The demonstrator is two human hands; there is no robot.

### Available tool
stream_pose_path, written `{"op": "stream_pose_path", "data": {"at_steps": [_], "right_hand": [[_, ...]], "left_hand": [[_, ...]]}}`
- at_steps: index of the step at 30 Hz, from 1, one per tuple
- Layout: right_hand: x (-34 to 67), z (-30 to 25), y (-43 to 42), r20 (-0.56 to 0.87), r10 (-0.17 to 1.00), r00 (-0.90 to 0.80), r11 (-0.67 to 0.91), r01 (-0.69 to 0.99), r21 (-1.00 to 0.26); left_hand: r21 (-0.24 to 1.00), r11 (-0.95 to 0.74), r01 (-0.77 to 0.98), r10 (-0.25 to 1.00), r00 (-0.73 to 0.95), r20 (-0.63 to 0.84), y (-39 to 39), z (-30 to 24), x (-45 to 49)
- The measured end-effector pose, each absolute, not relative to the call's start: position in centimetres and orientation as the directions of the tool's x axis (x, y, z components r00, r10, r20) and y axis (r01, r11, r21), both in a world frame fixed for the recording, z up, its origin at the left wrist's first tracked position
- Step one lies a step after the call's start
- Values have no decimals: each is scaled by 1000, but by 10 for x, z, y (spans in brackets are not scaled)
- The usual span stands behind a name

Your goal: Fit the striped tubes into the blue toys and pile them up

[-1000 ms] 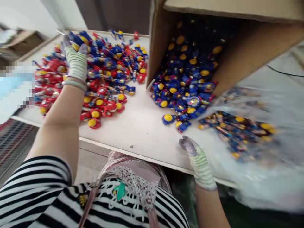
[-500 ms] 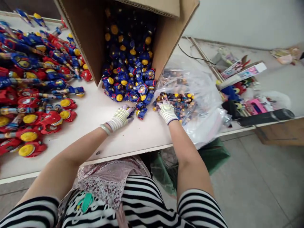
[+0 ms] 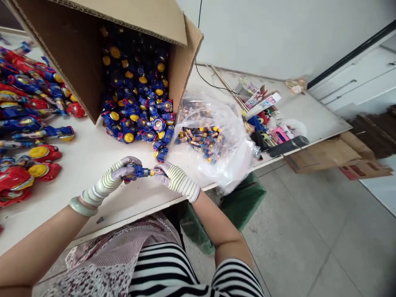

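My left hand (image 3: 111,176), in a striped work glove, is closed around a blue toy piece (image 3: 136,170) above the table's front part. My right hand (image 3: 178,180), gloved alike, pinches a small tube with a printed label (image 3: 154,172). The tube's left end meets the blue piece; whether it is fixed in cannot be seen. Beyond the hands, blue toy pieces with yellow discs (image 3: 139,113) spill from a cardboard box (image 3: 183,62) lying on its side. More small printed tubes (image 3: 201,142) lie in a clear plastic bag (image 3: 230,119) to the right.
At the left, red and blue toys with tubes attached (image 3: 31,113) lie in a heap on the white table (image 3: 93,152). A black roll (image 3: 287,146) and assorted small goods (image 3: 262,117) are at the right. Below the edge hangs a green sack (image 3: 244,202).
My right hand has come left out of the bag with a tube. My left hand has lifted a blue toy piece, and the two parts now meet. The view has swung right.
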State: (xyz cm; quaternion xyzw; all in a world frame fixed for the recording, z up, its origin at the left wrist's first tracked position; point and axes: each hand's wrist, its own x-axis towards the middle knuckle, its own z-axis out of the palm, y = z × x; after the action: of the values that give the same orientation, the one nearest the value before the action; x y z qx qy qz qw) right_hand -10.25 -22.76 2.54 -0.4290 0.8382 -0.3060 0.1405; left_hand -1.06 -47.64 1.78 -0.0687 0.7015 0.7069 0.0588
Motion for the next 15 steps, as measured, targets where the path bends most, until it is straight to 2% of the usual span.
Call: {"op": "stream_pose_path", "data": {"at_steps": [2,6,8,10,12,13,15], "right_hand": [[-86,33,-233,31,-842,-538,400,-662,-634],[-70,38,-240,-75,-808,-584,544,-692,-474],[-65,35,-246,-100,-773,-626,589,-651,-480],[-58,29,-252,-101,-751,-652,550,-534,-642],[-49,22,-258,-160,-758,-633,419,-283,-863],[-46,18,-261,-211,-773,-598,350,-125,-928],[-42,12,-265,-291,-795,-532,288,91,-953]], "left_hand": [[986,28,-166,19,-986,-167,-475,29,-11],[985,104,-141,57,-987,-147,-478,45,-12],[983,131,-130,55,-989,-138,-478,48,-10],[988,120,-95,42,-994,-100,-478,50,-6],[995,93,-17,21,-1000,-19,-480,49,-1],[995,99,26,19,-1000,24,-482,49,1],[985,154,71,58,-996,63,-487,46,2]]}}
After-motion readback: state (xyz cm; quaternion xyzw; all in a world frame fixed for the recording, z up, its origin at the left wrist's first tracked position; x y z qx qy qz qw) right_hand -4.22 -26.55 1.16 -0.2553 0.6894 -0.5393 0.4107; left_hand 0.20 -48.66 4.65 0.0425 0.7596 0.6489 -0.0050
